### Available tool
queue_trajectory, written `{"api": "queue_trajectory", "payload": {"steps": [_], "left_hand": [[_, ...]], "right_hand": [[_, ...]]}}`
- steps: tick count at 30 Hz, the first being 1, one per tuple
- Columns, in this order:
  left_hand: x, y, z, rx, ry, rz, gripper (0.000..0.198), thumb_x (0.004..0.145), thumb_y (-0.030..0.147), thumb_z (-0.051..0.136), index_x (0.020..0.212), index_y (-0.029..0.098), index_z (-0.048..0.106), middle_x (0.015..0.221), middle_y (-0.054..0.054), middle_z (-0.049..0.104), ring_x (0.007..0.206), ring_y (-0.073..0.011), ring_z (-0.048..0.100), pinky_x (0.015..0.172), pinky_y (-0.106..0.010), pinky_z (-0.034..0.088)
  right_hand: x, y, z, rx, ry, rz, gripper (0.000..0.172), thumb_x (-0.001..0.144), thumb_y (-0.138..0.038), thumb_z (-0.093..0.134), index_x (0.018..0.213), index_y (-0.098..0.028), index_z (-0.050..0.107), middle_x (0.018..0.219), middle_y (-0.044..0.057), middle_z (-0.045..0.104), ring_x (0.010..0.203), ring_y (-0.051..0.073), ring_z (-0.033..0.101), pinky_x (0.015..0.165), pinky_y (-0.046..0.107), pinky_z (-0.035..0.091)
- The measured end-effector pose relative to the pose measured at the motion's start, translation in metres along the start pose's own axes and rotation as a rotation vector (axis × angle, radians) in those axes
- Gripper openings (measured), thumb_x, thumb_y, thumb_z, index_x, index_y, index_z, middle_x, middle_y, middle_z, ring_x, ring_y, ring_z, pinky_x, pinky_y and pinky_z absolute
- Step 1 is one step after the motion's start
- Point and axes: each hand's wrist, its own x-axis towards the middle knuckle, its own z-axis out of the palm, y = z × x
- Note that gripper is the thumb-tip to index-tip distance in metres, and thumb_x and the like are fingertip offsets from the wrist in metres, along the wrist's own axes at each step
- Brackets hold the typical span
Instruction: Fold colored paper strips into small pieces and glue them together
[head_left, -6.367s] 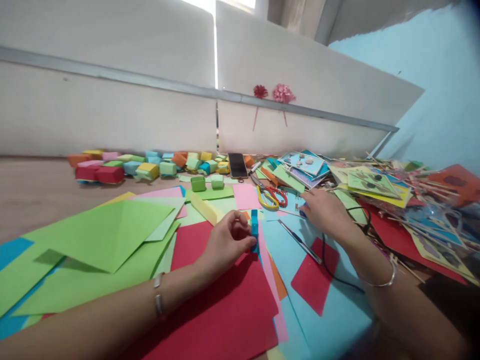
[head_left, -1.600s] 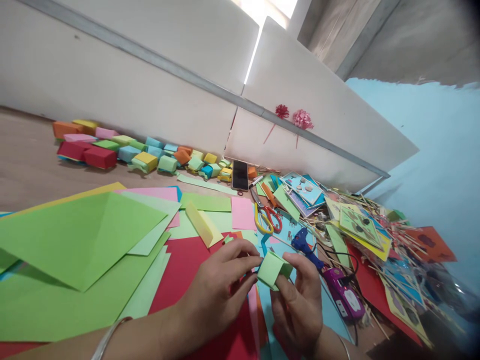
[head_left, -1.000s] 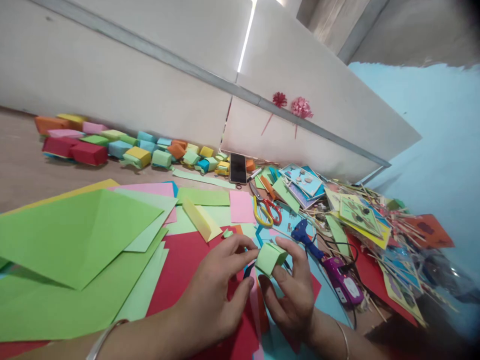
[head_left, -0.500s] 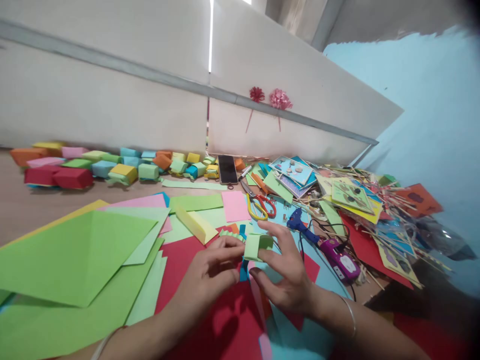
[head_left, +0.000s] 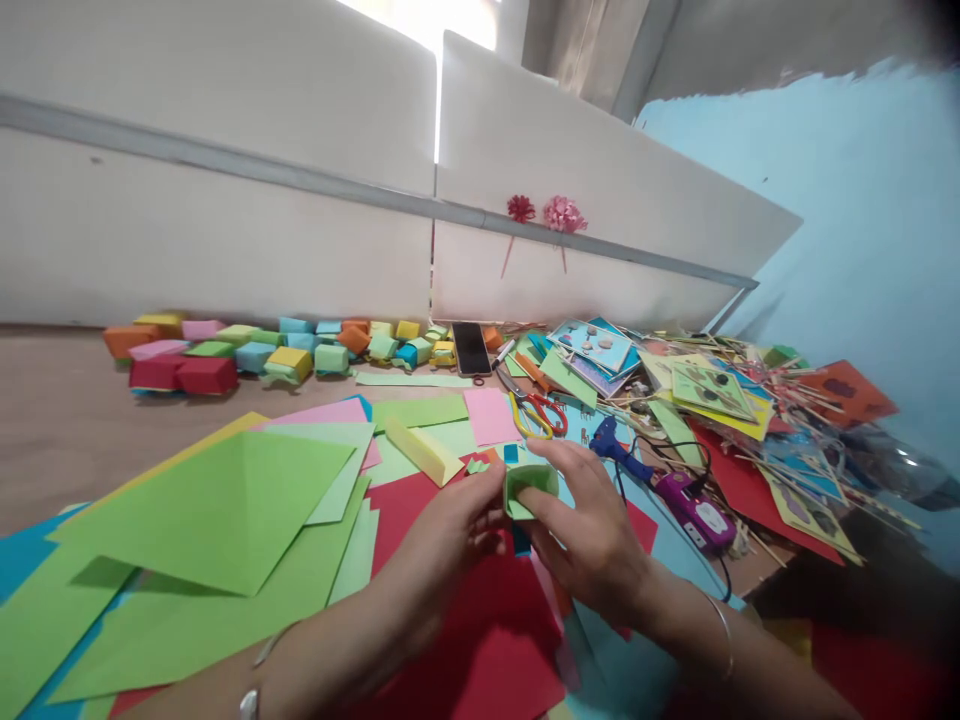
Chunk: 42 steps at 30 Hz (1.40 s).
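A small light green paper box [head_left: 534, 480] is held between my two hands, its open end tilted up toward me. My left hand [head_left: 457, 520] pinches its left side with the fingers curled. My right hand [head_left: 589, 520] grips the right side, one finger reaching inside the box. Blue paper pieces [head_left: 520, 540] show just below and behind it; whether they are joined to it I cannot tell. Under the hands lies red paper [head_left: 480, 630]. A folded pale yellow paper strip [head_left: 424, 450] rests to the left, close to a pink paper square [head_left: 491, 415].
Green paper sheets [head_left: 225, 510] are stacked at left. Several folded paper boxes [head_left: 206, 375] line the back, by a phone [head_left: 471, 350]. Scissors [head_left: 536, 405], a blue glue gun [head_left: 619, 450] and a purple power strip [head_left: 694, 510] with cables lie right, before piled cards and sticks [head_left: 712, 390].
The light green paper box has turned so its opening faces up toward me. My right finger now reaches inside it. The camera view has shifted, moving the table things rightward in the picture.
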Motion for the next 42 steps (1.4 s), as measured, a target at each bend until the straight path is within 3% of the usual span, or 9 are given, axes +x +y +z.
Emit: {"api": "queue_trajectory", "payload": {"steps": [7,11,15,19,22,25,29,36,42], "left_hand": [[-0.001,0.013,-0.002,0.033,0.006,0.117,0.047,0.065,0.062,0.078,0.081,0.019,0.068,0.077,-0.001,0.060,0.076,-0.0164,0.050,0.066,-0.026,0.038],[0.000,0.015,-0.003,0.038,0.053,0.100,0.045,0.067,0.060,0.076,0.081,0.018,0.068,0.079,-0.002,0.062,0.077,-0.0180,0.050,0.068,-0.028,0.040],[0.000,0.014,-0.004,0.047,0.023,0.071,0.042,0.078,0.060,0.067,0.081,0.018,0.068,0.083,-0.003,0.062,0.080,-0.0186,0.051,0.072,-0.029,0.041],[0.004,0.010,-0.010,0.020,-0.002,0.006,0.035,0.085,0.052,0.064,0.094,0.019,0.069,0.092,-0.004,0.064,0.087,-0.0197,0.054,0.074,-0.029,0.042],[0.008,0.008,-0.014,0.017,-0.008,-0.002,0.030,0.087,0.047,0.063,0.093,0.018,0.069,0.090,-0.004,0.065,0.084,-0.0185,0.054,0.073,-0.028,0.042],[0.010,0.007,-0.015,0.034,-0.008,0.026,0.027,0.087,0.045,0.064,0.086,0.018,0.069,0.084,-0.003,0.063,0.079,-0.0175,0.053,0.075,-0.029,0.042],[0.010,0.008,-0.011,0.051,0.027,0.039,0.028,0.085,0.046,0.064,0.081,0.018,0.069,0.079,-0.003,0.063,0.078,-0.0183,0.053,0.077,-0.031,0.043],[0.008,0.011,-0.004,0.086,0.051,0.002,0.036,0.077,0.053,0.070,0.085,0.018,0.074,0.091,-0.007,0.072,0.088,-0.0231,0.059,0.081,-0.033,0.043],[0.000,0.018,-0.001,0.085,0.041,0.002,0.039,0.071,0.058,0.072,0.077,0.019,0.078,0.089,-0.008,0.075,0.089,-0.0268,0.060,0.084,-0.036,0.042]], "right_hand": [[0.011,0.006,0.012,0.041,0.038,0.004,0.022,0.085,-0.006,0.056,0.102,-0.015,0.066,0.127,0.019,0.057,0.117,0.029,0.055,0.095,0.050,0.052],[0.014,0.005,0.011,0.048,0.070,-0.018,0.020,0.085,-0.005,0.055,0.098,-0.015,0.067,0.124,0.018,0.059,0.115,0.027,0.057,0.094,0.047,0.054],[0.015,0.004,0.007,-0.017,0.131,-0.034,0.018,0.084,-0.004,0.057,0.094,-0.015,0.068,0.122,0.017,0.062,0.112,0.027,0.058,0.091,0.044,0.055],[0.011,0.007,0.008,-0.012,0.105,0.020,0.011,0.087,-0.009,0.058,0.087,-0.017,0.067,0.119,0.016,0.066,0.111,0.026,0.059,0.091,0.043,0.055],[0.008,0.011,0.011,0.019,0.096,0.045,0.012,0.089,-0.011,0.057,0.095,-0.017,0.066,0.121,0.016,0.066,0.112,0.026,0.060,0.093,0.043,0.054],[0.007,0.013,0.011,-0.009,0.105,0.034,0.018,0.089,-0.011,0.058,0.105,-0.016,0.067,0.122,0.016,0.066,0.112,0.026,0.060,0.093,0.043,0.054],[0.007,0.013,0.010,-0.032,0.080,0.039,0.018,0.089,-0.012,0.058,0.102,-0.016,0.069,0.122,0.016,0.066,0.112,0.026,0.059,0.093,0.042,0.054],[0.002,0.016,0.013,0.063,0.051,0.040,0.017,0.089,-0.014,0.058,0.102,-0.015,0.069,0.123,0.017,0.065,0.113,0.027,0.059,0.093,0.043,0.054],[0.002,0.017,0.011,0.191,0.043,0.039,0.020,0.086,-0.011,0.057,0.103,-0.015,0.067,0.129,0.020,0.061,0.118,0.030,0.057,0.092,0.048,0.054]]}}
